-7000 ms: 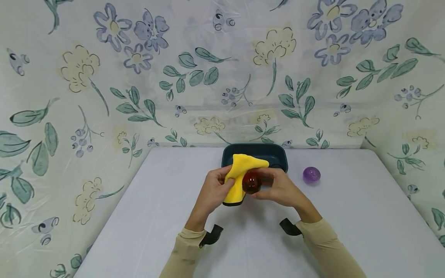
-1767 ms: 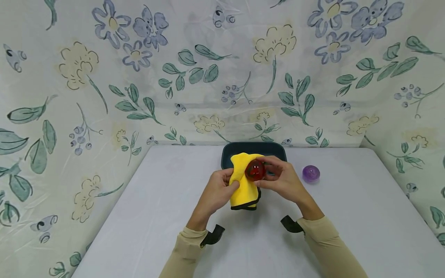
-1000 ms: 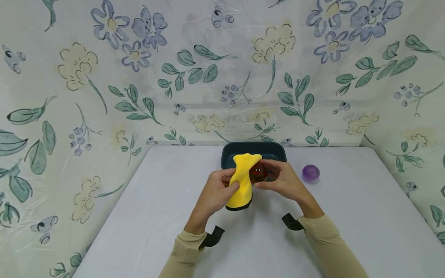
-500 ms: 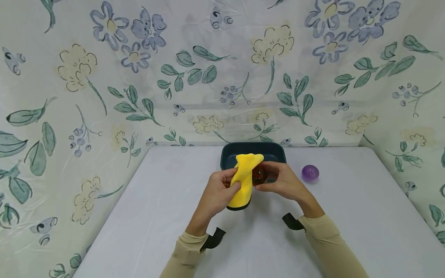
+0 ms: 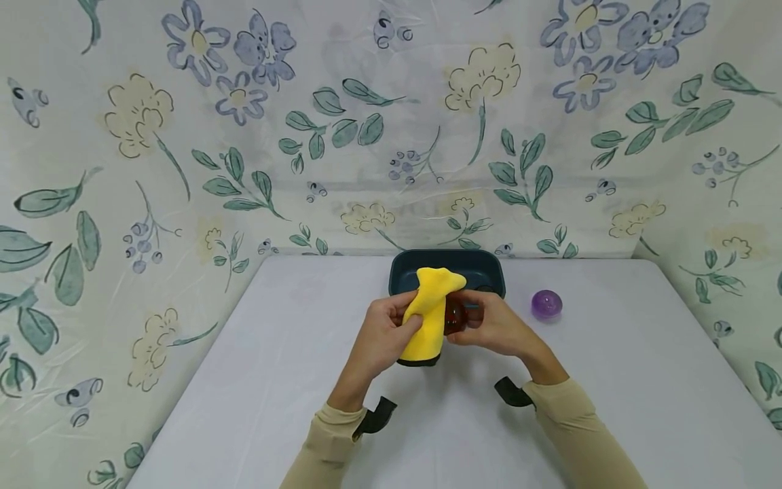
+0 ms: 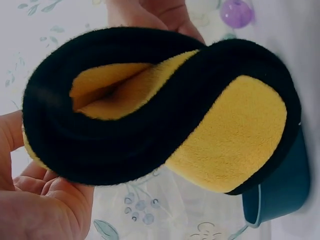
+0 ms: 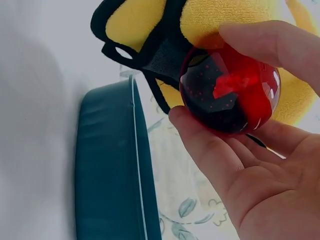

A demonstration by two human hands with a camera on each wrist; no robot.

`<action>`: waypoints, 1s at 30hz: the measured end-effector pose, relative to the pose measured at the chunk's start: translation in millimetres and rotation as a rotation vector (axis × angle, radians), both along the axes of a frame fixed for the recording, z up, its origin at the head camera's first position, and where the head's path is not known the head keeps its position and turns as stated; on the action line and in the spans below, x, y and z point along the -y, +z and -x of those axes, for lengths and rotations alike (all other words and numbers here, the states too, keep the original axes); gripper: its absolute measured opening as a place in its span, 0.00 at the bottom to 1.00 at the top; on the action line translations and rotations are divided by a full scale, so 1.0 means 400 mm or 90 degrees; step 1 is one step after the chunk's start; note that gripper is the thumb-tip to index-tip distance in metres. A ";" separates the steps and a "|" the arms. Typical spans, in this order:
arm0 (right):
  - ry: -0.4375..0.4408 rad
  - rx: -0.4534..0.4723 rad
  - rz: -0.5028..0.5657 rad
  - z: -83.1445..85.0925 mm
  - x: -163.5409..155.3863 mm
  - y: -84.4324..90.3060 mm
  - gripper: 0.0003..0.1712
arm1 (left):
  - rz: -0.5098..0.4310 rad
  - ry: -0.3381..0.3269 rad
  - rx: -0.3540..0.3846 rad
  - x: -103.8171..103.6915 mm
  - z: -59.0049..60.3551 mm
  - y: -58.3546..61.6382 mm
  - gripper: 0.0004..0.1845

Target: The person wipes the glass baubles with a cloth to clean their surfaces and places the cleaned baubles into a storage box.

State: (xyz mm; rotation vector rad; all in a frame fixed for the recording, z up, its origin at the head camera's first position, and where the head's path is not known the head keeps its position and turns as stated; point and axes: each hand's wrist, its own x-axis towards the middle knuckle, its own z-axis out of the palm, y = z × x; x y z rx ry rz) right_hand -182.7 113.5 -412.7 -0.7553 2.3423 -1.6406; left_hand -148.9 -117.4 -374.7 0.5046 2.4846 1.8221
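My left hand (image 5: 385, 333) grips a folded yellow cloth (image 5: 429, 319) with black edging, which hangs above the table. In the left wrist view the cloth's black-edged folds (image 6: 225, 135) curl toward the camera. My right hand (image 5: 495, 326) holds a clear red ball (image 5: 455, 316) between thumb and fingers, against the cloth's right side. Part of the ball is hidden behind the cloth in the head view. From the right wrist, the red ball (image 7: 230, 92) shows almost whole, with the yellow cloth behind it.
A dark teal tub (image 5: 400, 272) stands at the table's back edge, just behind the hands; something dark lies at its right end. To its right a clear purple ball (image 5: 546, 305) rests on the white table (image 5: 305, 326). A floral curtain hangs behind.
The red ball was in front of the cloth 1.8 seconds ago; now it is lower and partly behind the cloth's right edge. The cloth has folded narrower. The purple ball and tub stay put.
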 end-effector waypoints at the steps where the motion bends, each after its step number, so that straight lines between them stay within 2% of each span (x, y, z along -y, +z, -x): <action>1: 0.004 0.002 -0.001 0.000 0.001 0.000 0.41 | -0.002 0.002 0.001 0.001 0.000 0.000 0.23; 14: 0.046 0.017 0.029 -0.011 0.019 0.004 0.39 | 0.002 0.016 -0.002 0.020 0.009 0.002 0.22; 24: 0.051 -0.022 0.065 -0.018 0.013 0.008 0.38 | 0.030 0.014 0.003 0.026 0.020 -0.004 0.22; 30: 0.046 -0.033 0.076 -0.020 0.008 0.016 0.39 | 0.042 -0.003 0.021 0.032 0.030 -0.014 0.22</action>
